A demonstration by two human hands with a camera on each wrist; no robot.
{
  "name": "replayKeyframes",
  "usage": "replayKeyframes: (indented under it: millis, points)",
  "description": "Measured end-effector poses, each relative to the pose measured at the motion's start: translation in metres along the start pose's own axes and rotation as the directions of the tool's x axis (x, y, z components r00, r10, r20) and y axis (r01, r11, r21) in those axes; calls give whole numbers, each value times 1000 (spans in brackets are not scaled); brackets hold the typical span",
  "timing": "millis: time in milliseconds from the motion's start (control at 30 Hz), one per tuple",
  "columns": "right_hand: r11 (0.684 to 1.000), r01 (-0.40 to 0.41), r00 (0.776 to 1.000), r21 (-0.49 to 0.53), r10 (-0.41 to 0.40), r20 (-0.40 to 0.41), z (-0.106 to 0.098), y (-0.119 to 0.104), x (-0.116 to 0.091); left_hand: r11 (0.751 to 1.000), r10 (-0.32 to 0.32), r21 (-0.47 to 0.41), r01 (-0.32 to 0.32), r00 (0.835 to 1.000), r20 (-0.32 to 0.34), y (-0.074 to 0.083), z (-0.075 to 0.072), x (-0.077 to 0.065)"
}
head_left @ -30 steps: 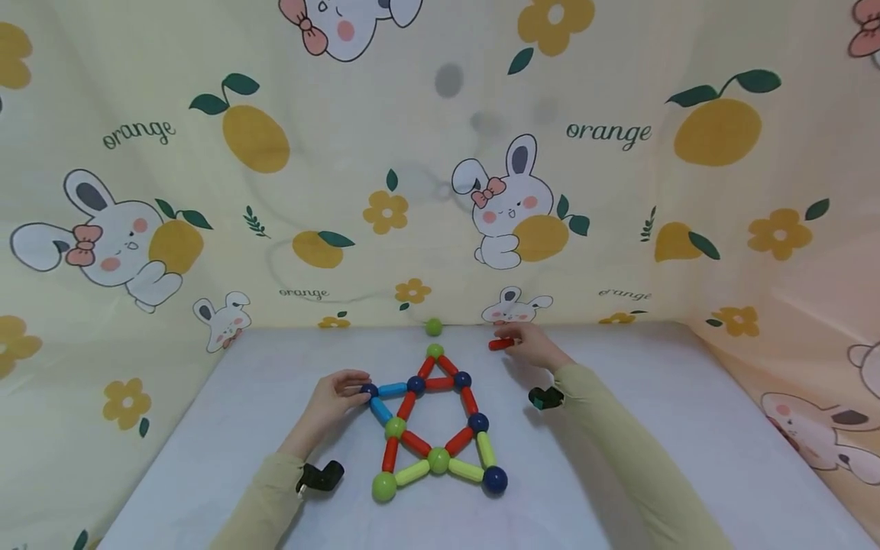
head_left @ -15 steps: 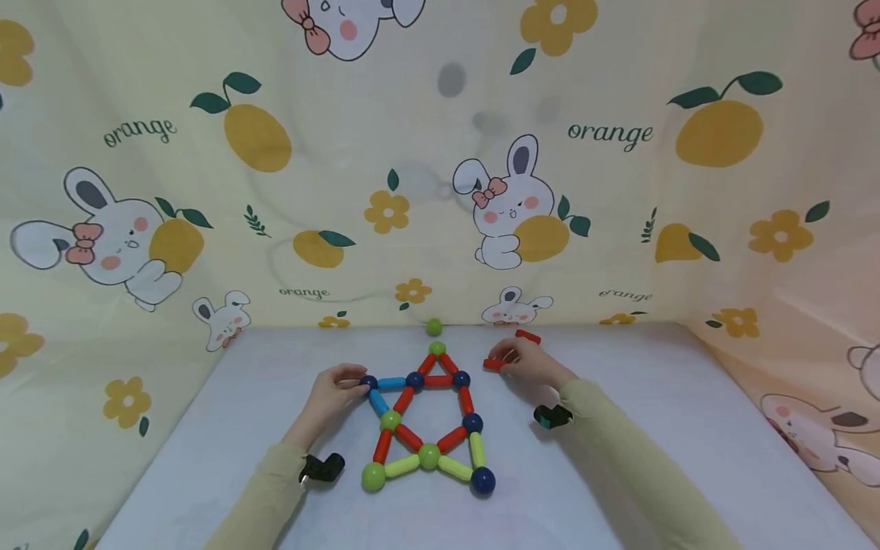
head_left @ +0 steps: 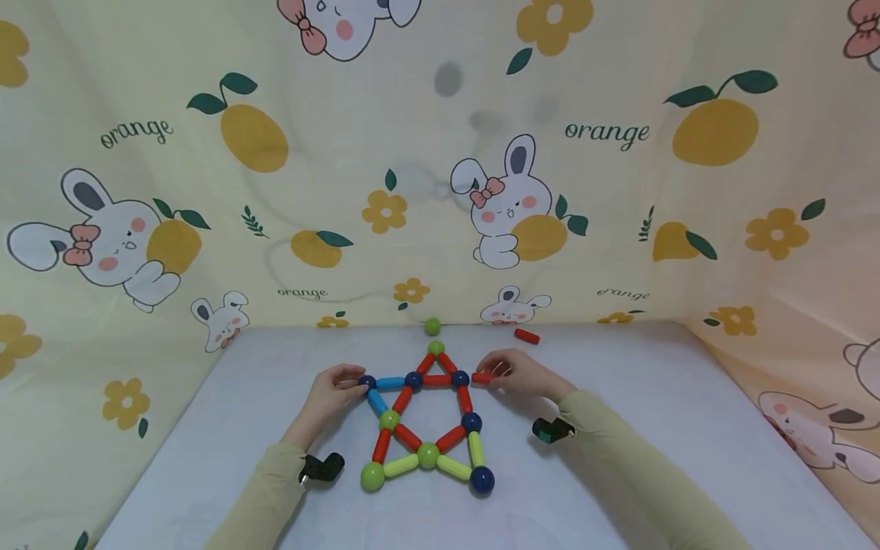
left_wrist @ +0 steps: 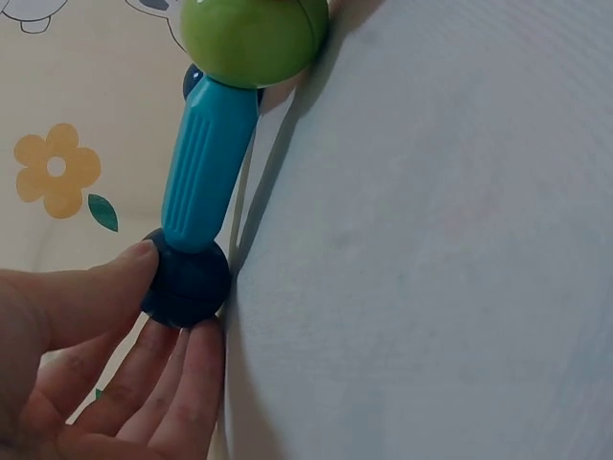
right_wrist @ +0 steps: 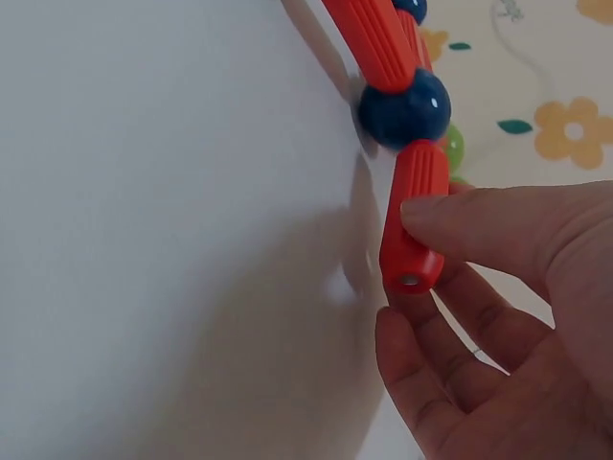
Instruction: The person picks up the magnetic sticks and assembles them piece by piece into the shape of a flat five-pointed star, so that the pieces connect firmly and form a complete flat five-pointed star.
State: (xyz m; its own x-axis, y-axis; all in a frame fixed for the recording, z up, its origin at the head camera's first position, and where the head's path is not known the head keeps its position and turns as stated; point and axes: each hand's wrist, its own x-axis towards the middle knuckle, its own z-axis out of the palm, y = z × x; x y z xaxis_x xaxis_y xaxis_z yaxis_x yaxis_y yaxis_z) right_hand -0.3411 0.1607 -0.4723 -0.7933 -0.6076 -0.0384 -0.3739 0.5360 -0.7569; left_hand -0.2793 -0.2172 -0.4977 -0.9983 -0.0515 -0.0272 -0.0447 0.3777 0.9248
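Note:
A flat star-like figure of magnetic rods and balls lies on the table. My left hand (head_left: 335, 393) pinches the dark blue ball (head_left: 367, 383) at its left corner, between thumb and fingers; a blue rod (left_wrist: 206, 163) runs from that ball to a green ball (left_wrist: 254, 38). On the other side, my right hand (head_left: 519, 374) pinches a red magnetic rod (right_wrist: 414, 225) between thumb and fingers. The rod's far end meets the figure's upper right dark blue ball (right_wrist: 407, 107) in the right wrist view; its near end, with a metal tip, faces out.
Behind the figure's top, a loose green ball (head_left: 432, 326) sits at the table's back edge. Another red rod (head_left: 526, 336) lies behind my right hand. A patterned cloth (head_left: 412, 153) hangs at the back of the white table (head_left: 584, 496).
My right hand has brought the red rod left and nearer, up to the figure. The loose red rod behind it has come into view. The figure's lower part has shifted slightly left.

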Motion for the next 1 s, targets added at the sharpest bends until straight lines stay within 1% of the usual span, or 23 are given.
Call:
replayKeyframes:
  millis: [167,267,367,500,600,667,800,1000]
  points:
    - [1000,8,1000,2,-8,3,5,-4,-1,1000,-8,12,9,1000,-12,-1,0,-1]
    - [1000,3,1000,8,-3,-2,1,-1,-2,1000,-13,8,14,1000,-18,-1,0,-1]
    - [1000,12,999,24,-11,-32,-10,4,-4,1000,-15,6,15,1000,-21,-1,0,-2]
    - [1000,18,992,18,-16,-128,-33,15,-5,1000,-14,3,14,1000,-24,-2,0,-1]
    - [1000,-22,979,-1,21,-203,-48,24,-5,1000,-17,-5,16,1000,-27,-2,-1,-1]
    - [997,-76,969,3,75,-234,-56,29,-5,1000,-16,-7,16,1000,-27,-2,-1,-1]
    - [985,-171,954,10,169,-246,-65,41,-4,1000,-17,-11,16,1000,-24,-1,-1,-2]
    - [972,-232,939,17,229,-257,-69,55,1,1000,-16,-14,16,1000,-13,1,0,-1]
